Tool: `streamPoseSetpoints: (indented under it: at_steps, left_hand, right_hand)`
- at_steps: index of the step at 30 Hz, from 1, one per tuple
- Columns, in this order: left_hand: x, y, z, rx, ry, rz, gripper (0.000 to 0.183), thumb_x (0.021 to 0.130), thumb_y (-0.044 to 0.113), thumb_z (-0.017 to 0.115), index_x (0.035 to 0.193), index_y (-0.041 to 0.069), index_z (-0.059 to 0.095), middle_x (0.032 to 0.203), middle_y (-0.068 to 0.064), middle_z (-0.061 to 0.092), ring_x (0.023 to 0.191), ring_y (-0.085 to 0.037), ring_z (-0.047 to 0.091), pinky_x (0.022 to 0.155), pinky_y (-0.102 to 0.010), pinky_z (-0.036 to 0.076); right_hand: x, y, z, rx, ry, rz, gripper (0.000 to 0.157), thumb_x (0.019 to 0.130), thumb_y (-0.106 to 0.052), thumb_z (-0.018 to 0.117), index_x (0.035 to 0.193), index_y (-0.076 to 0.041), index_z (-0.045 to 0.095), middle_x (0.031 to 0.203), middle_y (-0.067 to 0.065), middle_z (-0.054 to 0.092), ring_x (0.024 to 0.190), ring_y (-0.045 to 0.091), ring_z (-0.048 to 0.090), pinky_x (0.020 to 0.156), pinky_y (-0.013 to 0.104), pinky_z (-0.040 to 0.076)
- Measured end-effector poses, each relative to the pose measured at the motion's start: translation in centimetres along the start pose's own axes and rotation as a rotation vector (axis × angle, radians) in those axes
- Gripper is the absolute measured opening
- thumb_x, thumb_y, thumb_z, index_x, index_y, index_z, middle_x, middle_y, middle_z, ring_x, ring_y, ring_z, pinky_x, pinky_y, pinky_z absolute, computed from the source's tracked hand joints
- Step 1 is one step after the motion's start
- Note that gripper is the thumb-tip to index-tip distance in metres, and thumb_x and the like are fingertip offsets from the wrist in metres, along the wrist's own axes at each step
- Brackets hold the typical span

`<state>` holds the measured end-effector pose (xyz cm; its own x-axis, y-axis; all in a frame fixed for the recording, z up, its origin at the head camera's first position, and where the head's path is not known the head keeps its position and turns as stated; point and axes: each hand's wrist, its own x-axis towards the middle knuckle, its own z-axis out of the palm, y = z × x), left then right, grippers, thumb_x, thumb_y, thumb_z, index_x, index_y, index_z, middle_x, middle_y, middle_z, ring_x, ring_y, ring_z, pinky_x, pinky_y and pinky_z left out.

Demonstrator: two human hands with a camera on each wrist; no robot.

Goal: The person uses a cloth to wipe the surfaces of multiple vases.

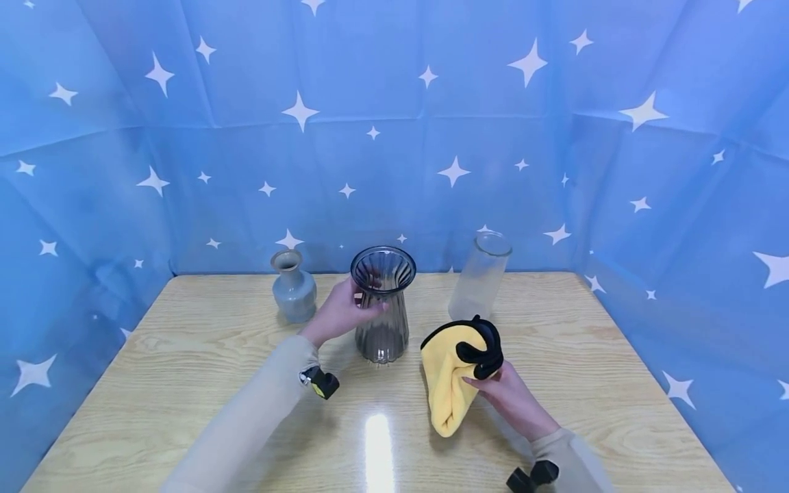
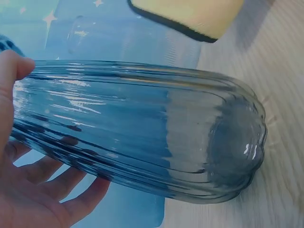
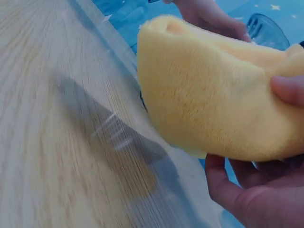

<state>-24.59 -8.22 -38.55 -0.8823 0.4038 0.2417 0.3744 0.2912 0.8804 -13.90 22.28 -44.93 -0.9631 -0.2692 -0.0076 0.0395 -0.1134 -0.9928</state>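
My left hand [image 1: 345, 308] grips a dark, see-through ribbed glass vase [image 1: 383, 322] near its neck, thumb on the near side and fingers behind. In the left wrist view the vase [image 2: 142, 128] spans the picture, its scalloped base close over the wood. My right hand [image 1: 508, 394] holds a folded yellow cloth [image 1: 456, 370] with black edging, bunched and hanging down to the right of the vase. Seen from the right wrist, the thumb lies on one side of the cloth [image 3: 204, 95] and the fingers [image 3: 223, 185] on the other.
A small grey-blue vase [image 1: 294, 291] stands left of my left hand. Behind the cloth is a tall clear glass cylinder vase [image 1: 481, 277]. The wooden table [image 1: 185, 370] ends at a blue star-patterned curtain [image 1: 382, 157] on the back and both sides.
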Motion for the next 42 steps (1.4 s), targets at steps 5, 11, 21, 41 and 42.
streamPoseSetpoints:
  at_steps: [5,11,21,41,42]
  left_hand:
    - [-0.9,0.3,-0.2,0.012,0.008,-0.001,0.053,0.079,0.019,0.080,0.125,0.013,0.055,0.119,-0.003,0.064,0.110,-0.021,0.059,0.088,-0.040,0.052]
    - [-1.5,0.4,-0.1,0.016,0.023,-0.005,0.057,0.077,0.018,0.082,0.126,0.014,0.055,0.118,-0.001,0.065,0.109,-0.019,0.059,0.085,-0.038,0.053]
    - [-1.8,0.7,0.0,0.033,0.029,0.010,0.058,0.076,0.014,0.082,0.127,0.013,0.054,0.118,-0.004,0.066,0.107,-0.021,0.062,0.086,-0.040,0.053]
    - [-1.8,0.4,0.2,0.029,0.044,0.062,0.056,0.077,0.012,0.082,0.126,0.007,0.055,0.117,-0.010,0.065,0.111,-0.026,0.060,0.089,-0.044,0.051]
    - [-2.0,0.9,0.2,0.030,0.046,0.062,0.056,0.077,0.011,0.081,0.126,0.005,0.055,0.118,-0.012,0.065,0.112,-0.029,0.059,0.089,-0.045,0.051]
  right_hand:
    - [0.6,0.3,0.7,0.060,-0.026,0.008,0.034,0.090,0.004,0.059,0.118,-0.013,0.052,0.110,-0.001,0.056,0.100,0.009,0.057,0.086,0.027,0.050]
    - [1.7,0.7,1.4,0.134,-0.053,0.043,0.032,0.091,0.003,0.055,0.117,-0.014,0.050,0.104,-0.002,0.058,0.096,0.011,0.058,0.081,0.030,0.050]
    - [3.5,1.2,3.2,0.158,-0.001,0.163,0.033,0.091,-0.001,0.054,0.121,-0.007,0.044,0.106,-0.001,0.059,0.098,0.012,0.058,0.085,0.032,0.048]
    - [6.4,1.3,8.4,-0.646,0.113,-0.159,0.090,0.067,-0.032,0.090,0.139,-0.008,0.040,0.130,0.014,0.038,0.117,0.028,0.038,0.098,0.048,0.038]
    - [6.5,1.1,8.8,-0.675,0.126,-0.166,0.096,0.067,-0.035,0.089,0.142,-0.008,0.036,0.132,0.015,0.035,0.118,0.029,0.036,0.097,0.050,0.039]
